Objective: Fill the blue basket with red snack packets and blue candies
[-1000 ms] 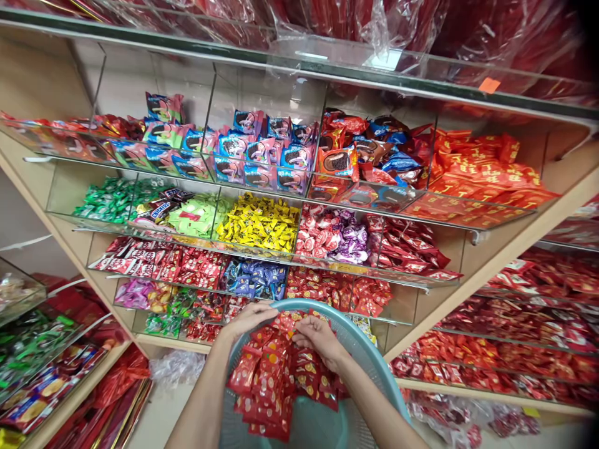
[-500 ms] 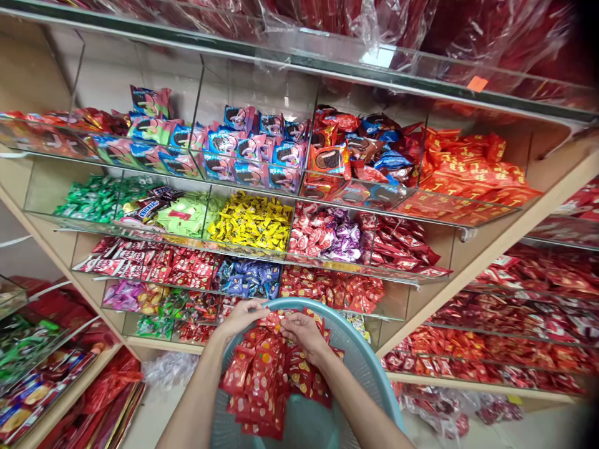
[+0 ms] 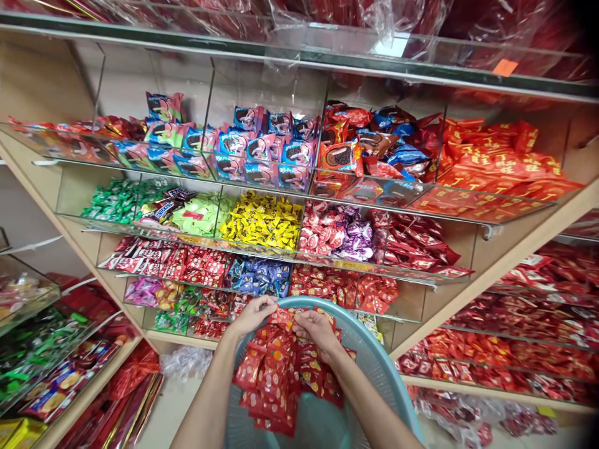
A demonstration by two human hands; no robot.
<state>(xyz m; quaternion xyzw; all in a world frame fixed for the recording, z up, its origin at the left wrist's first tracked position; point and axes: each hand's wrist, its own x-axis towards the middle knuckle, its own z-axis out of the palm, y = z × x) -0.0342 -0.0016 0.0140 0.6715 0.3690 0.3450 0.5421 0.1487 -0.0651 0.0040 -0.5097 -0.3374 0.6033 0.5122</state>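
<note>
Over the far side of a blue-green plastic basket (image 3: 397, 368), my left hand (image 3: 253, 315) has its fingers closed at the left end of a small red packet (image 3: 282, 317). My right hand (image 3: 317, 333) pinches the same packet's right side between thumb and fingers. Below both hands, a pile of red printed packets (image 3: 271, 380) lies in the basket, heaped to the left and under my right wrist. Part of the basket's bottom shows through in front of the pile. My fingers partly cover the packet.
Glass-fronted shelves rise behind the basket, holding yellow-wrapped sweets (image 3: 262, 221), wrapped cookies (image 3: 234, 140) and orange packets (image 3: 500, 156). More red packets fill the shelves on the right (image 3: 538, 312). Clear plastic bags (image 3: 187, 362) lie on the floor at left.
The view has shifted, so the shelves, basket and hands appear farther right. Both hands stay at the red packet, with the right fingers slightly changed in position.
</note>
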